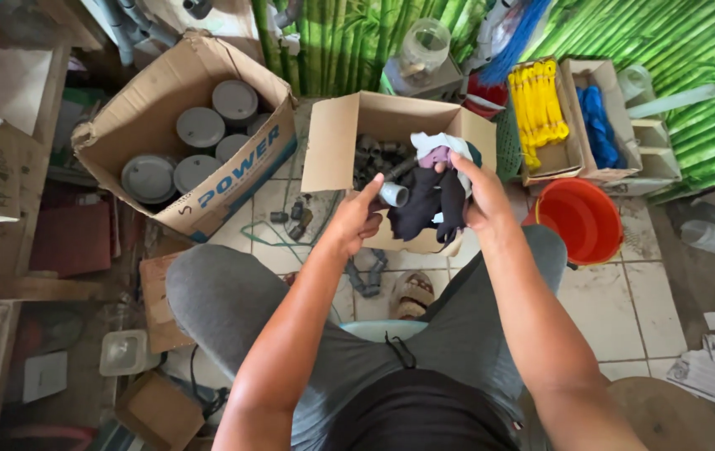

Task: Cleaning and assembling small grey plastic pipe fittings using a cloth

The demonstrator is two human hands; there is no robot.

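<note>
1. Grey pipe fitting: short plastic elbow, pinched in fingertips of left hand, held above tiled floor, just in front of small open cardboard box.
2. Left hand: fingers curled shut round fitting, thumb up against its side.
3. Right hand: closed on bundle of rags, dark cloth hanging down, white and purple pieces on top; bundle touching fitting.
4. Small box: more grey fittings piled inside, flaps open.
5. Larger cardboard box to left, tilted, w/ round grey caps stacked inside.
6. Red bucket just right of right forearm; near it, boxes w/ yellow cord bundles and blue cord.
7. Seated pose, grey trousers, knees apart; sandalled foot and loose fittings on floor between legs.
8. Green bamboo-print backdrop behind; clear plastic jar at top centre.
9. Papers scattered on floor at lower right.
</note>
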